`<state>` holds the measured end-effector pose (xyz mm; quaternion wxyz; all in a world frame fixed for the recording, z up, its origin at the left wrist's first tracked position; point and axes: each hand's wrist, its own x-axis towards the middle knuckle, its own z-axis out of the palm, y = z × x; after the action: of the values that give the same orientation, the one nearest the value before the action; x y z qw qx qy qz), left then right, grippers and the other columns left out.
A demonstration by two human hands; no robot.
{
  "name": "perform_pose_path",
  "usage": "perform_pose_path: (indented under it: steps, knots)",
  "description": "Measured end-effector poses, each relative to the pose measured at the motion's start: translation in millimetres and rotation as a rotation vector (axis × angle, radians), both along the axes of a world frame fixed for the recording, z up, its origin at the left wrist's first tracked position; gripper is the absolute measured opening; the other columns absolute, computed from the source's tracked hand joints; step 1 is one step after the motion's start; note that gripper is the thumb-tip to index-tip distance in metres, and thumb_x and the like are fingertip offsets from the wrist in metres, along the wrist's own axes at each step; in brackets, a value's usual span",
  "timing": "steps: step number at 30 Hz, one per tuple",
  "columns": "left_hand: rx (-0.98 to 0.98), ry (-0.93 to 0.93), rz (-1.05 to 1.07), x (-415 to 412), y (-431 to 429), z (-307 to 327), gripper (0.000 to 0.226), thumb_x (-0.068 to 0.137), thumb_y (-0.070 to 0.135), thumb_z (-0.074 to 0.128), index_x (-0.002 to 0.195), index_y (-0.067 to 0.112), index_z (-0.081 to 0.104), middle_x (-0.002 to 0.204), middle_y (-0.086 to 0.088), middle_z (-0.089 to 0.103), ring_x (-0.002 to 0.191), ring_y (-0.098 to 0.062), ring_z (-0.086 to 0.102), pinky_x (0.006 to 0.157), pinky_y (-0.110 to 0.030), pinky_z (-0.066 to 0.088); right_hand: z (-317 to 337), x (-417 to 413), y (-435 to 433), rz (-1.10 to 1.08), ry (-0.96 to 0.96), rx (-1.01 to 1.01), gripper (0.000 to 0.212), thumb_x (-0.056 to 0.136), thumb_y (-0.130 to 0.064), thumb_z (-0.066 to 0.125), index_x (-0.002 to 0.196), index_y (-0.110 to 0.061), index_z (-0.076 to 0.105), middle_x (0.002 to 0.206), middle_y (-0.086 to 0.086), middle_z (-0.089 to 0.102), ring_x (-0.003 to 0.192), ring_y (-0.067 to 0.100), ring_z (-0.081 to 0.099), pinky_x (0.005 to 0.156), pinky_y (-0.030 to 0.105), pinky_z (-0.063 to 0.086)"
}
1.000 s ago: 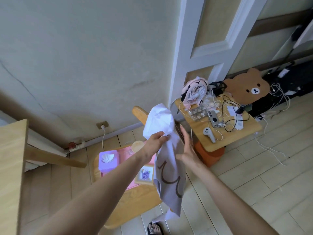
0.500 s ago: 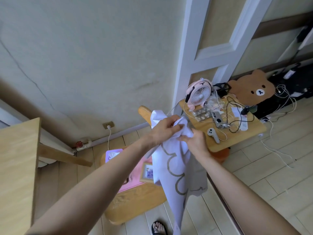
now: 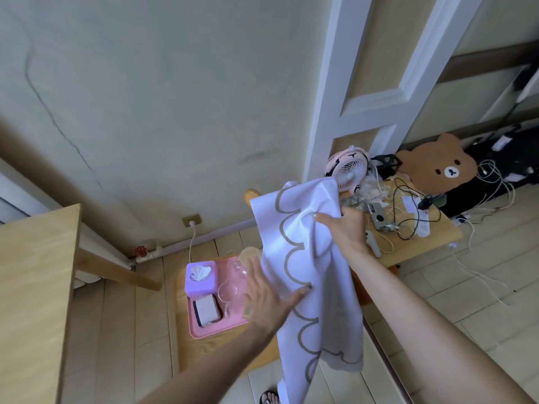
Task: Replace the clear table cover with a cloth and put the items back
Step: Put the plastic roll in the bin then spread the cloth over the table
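Grip, right hand (image 3: 347, 228): clenched on your cloth (image 3: 297, 252) near its top, centre frame; cloth hangs long-axis downward to the lower centre; left hand (image 3: 268, 298), spread flat, touches its left edge lower down, nearer the free end.

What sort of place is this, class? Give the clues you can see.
Probably a room in a home: a pink fan on a low table, a bear-shaped mat, a tissue box.

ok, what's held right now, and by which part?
The cloth: the right hand has its grip near the top edge. The left hand is flat, thumb touching the scalloped border.
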<state>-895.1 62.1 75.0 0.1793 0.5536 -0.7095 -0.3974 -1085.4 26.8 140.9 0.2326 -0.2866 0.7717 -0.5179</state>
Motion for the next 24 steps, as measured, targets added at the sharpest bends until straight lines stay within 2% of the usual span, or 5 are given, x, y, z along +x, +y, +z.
perform_pose_path:
  steps: [3, 8, 13, 16, 24]
  knots:
    - [0.070, -0.134, -0.049, -24.6, 11.9, 16.2, 0.155, 0.026, 0.103, 0.009, 0.150, 0.012, -0.006, 0.152, 0.002, -0.027, 0.143, -0.025, -0.021, 0.117, -0.052, 0.000, 15.3, 2.1, -5.6, 0.018, 0.024, -0.006, 0.035, 0.065, -0.022, 0.082, 0.054, -0.009, 0.051, 0.058, 0.004, 0.037, 0.063, 0.014, 0.030, 0.055, 0.028, 0.028]
    - [0.055, -0.162, -0.015, -39.7, 10.4, 32.9, 0.151, 0.012, 0.100, -0.005, 0.134, 0.017, -0.035, 0.154, -0.004, -0.026, 0.144, -0.027, -0.020, 0.112, -0.063, 0.006, 51.7, 1.5, 1.0, 0.010, -0.033, -0.042, 0.032, 0.067, -0.013, 0.081, 0.052, -0.006, 0.053, 0.053, 0.000, 0.043, 0.053, 0.013, 0.037, 0.050, 0.023, 0.031]
    - [-0.044, 0.066, -0.060, -43.6, 2.9, 40.2, 0.153, 0.030, 0.104, 0.016, 0.146, 0.010, -0.016, 0.157, -0.004, -0.014, 0.145, -0.023, -0.015, 0.118, -0.045, 0.002, 87.1, 1.6, 1.6, -0.006, -0.064, -0.089, 0.030, 0.065, -0.009, 0.082, 0.051, -0.010, 0.056, 0.050, -0.001, 0.050, 0.050, 0.013, 0.044, 0.052, 0.023, 0.035]
    - [-0.084, 0.210, -0.051, -45.2, -1.1, 49.5, 0.145, 0.042, 0.098, 0.034, 0.149, 0.007, -0.001, 0.158, -0.004, 0.004, 0.147, -0.023, 0.004, 0.117, -0.043, 0.021, 113.1, 2.3, 4.2, 0.012, -0.084, -0.120, 0.035, 0.066, -0.007, 0.081, 0.049, -0.013, 0.052, 0.047, -0.004, 0.047, 0.045, 0.011, 0.043, 0.043, 0.017, 0.032]
    - [-0.177, 0.343, 0.006, -61.9, -18.3, 129.8, 0.124, 0.061, 0.064, 0.071, 0.150, 0.019, -0.002, 0.159, 0.002, -0.002, 0.146, -0.011, -0.001, 0.120, -0.033, 0.007, 226.0, -6.0, -5.4, 0.080, -0.155, -0.393, 0.019, 0.056, -0.009, 0.082, 0.065, -0.005, 0.066, 0.075, 0.012, 0.067, 0.073, 0.026, 0.068, 0.068, 0.037, 0.054]
